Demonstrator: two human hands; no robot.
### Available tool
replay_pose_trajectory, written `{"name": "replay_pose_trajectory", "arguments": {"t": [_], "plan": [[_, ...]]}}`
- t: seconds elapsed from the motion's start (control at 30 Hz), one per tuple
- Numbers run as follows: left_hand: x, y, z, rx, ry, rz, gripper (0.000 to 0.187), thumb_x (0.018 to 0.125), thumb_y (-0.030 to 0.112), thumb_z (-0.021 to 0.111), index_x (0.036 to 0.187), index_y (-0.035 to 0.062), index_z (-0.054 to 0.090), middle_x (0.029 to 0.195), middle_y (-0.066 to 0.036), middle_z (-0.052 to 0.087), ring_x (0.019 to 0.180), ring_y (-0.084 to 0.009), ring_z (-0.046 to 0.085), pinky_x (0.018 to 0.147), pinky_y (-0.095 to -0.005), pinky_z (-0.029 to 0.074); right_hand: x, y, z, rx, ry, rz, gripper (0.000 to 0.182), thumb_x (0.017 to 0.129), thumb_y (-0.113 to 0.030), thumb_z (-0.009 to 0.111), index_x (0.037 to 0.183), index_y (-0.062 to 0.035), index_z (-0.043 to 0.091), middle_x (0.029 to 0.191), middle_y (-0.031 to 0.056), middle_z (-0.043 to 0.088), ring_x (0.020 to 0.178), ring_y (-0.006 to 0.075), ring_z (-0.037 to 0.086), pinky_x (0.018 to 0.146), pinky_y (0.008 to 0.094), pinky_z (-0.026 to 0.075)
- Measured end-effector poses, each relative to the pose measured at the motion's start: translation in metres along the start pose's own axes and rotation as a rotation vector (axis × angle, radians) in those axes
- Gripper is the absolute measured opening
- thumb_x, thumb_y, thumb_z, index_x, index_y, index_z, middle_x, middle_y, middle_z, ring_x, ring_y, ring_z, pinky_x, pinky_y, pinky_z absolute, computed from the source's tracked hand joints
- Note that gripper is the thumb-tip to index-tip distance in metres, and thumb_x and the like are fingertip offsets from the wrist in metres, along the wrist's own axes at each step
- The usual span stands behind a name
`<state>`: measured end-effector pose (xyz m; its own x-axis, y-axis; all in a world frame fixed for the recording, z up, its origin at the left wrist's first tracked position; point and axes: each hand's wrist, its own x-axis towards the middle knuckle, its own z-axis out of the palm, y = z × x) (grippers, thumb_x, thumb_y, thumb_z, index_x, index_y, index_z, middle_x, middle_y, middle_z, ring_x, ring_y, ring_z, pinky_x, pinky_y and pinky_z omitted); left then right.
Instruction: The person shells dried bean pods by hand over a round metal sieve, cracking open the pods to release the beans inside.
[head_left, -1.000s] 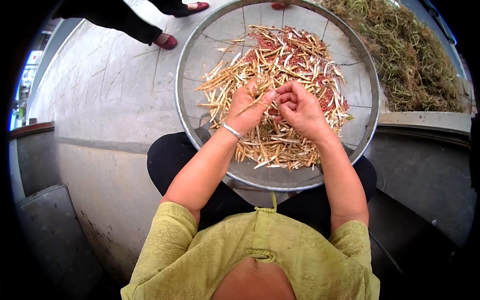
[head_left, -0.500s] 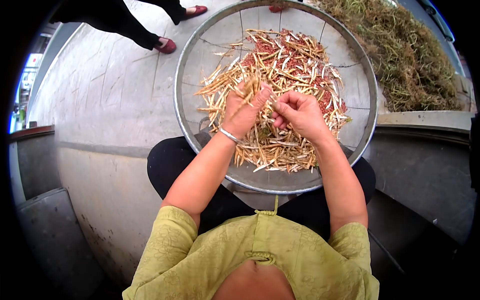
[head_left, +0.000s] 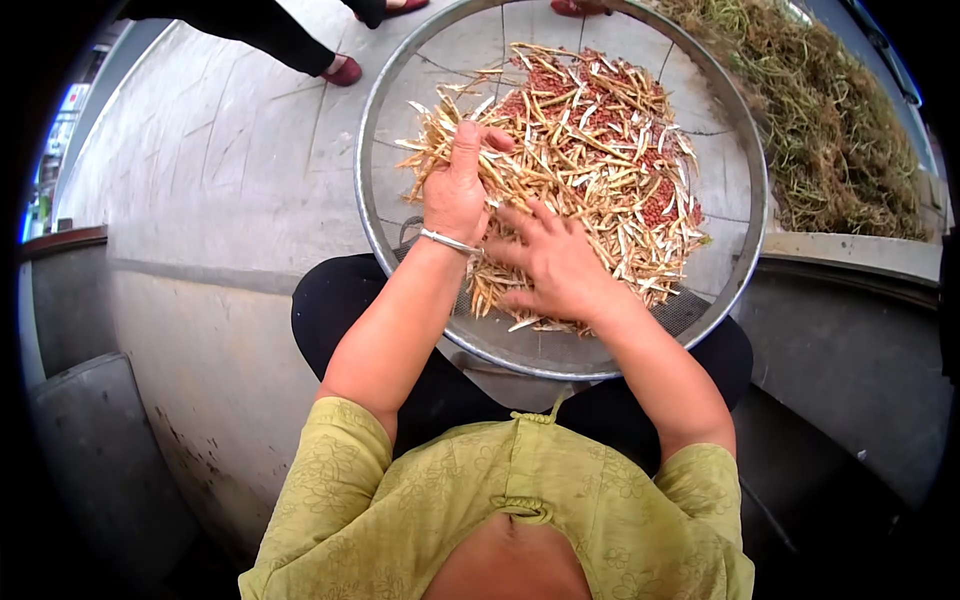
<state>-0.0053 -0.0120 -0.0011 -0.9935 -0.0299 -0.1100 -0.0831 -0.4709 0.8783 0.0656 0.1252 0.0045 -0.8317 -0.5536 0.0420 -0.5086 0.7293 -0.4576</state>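
Observation:
A round metal sieve (head_left: 372, 215) rests on my lap, filled with dry tan bean pods (head_left: 590, 170) and small red beans (head_left: 545, 85). My left hand (head_left: 458, 185), with a silver bangle at the wrist, is closed on a bunch of pods at the sieve's left side. My right hand (head_left: 550, 265) lies flat with fingers spread on the pods near the sieve's front edge, just right of the left wrist.
A heap of green-brown dried plants (head_left: 830, 130) lies on the ground to the right of the sieve. Another person's legs and red shoes (head_left: 342, 70) stand on the concrete at the top left. A low ledge (head_left: 860, 250) runs on the right.
My hands, held together over the middle of the pods, have parted: the left moved up and left gripping pods, the right opened and dropped flat onto the pile.

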Motion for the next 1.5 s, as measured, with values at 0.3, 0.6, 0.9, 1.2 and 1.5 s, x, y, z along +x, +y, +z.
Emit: {"name": "replay_pose_trajectory", "arguments": {"t": [0.3,0.6,0.9,1.2,1.5], "plan": [[0.004,-0.012,-0.001,-0.263,0.017,-0.038,0.031,0.091,0.032,0.049,0.074,0.0064,0.05,0.069,-0.002,0.049,0.065,-0.0136,0.048,0.065,-0.0269,0.042,-0.052,0.056,-0.055,0.252,0.0,0.419,0.012,0.07,0.005,0.054,0.08,-0.0007,0.057,0.077,0.0106,0.055,0.068,0.0215,0.054,0.062,0.0297,0.044],[0.001,-0.015,0.001,-0.11,-0.001,-0.078,0.034,0.093,0.033,0.046,0.071,0.0068,0.05,0.067,-0.001,0.048,0.065,-0.012,0.047,0.065,-0.025,0.04,-0.034,0.035,-0.09,-0.037,0.26,0.24,0.021,0.073,0.001,0.056,0.093,-0.0049,0.063,0.087,0.0099,0.064,0.082,0.0254,0.062,0.071,0.0309,0.048],[0.002,-0.019,0.005,-0.153,-0.054,-0.17,0.031,0.092,0.032,0.049,0.076,0.0053,0.051,0.069,-0.001,0.047,0.068,-0.0128,0.047,0.07,-0.0272,0.04,-0.022,-0.174,-0.101,1.245,0.925,-0.344,0.037,0.071,-0.024,0.044,0.05,0.0052,0.051,0.049,0.017,0.054,0.033,0.0196,0.048,0.031,0.0289,0.037],[0.002,-0.022,0.003,-0.115,0.0,-0.128,0.032,0.091,0.032,0.05,0.074,0.005,0.053,0.068,-0.003,0.051,0.069,-0.0149,0.05,0.071,-0.0278,0.042,-0.018,-0.119,-0.136,0.851,0.638,-0.554,0.006,0.066,-0.004,0.056,0.065,0.0018,0.059,0.06,0.01,0.057,0.046,0.0157,0.053,0.039,0.0234,0.041],[0.003,-0.019,0.003,-0.194,-0.006,-0.087,0.036,0.091,0.038,0.047,0.073,0.0068,0.049,0.069,-0.001,0.045,0.068,-0.0135,0.047,0.073,-0.0294,0.043,0.021,0.031,0.013,-0.139,-0.019,0.26,0.013,0.075,-0.015,0.058,0.073,-0.0016,0.059,0.07,0.0184,0.06,0.065,0.0347,0.06,0.063,0.0427,0.049]]}}
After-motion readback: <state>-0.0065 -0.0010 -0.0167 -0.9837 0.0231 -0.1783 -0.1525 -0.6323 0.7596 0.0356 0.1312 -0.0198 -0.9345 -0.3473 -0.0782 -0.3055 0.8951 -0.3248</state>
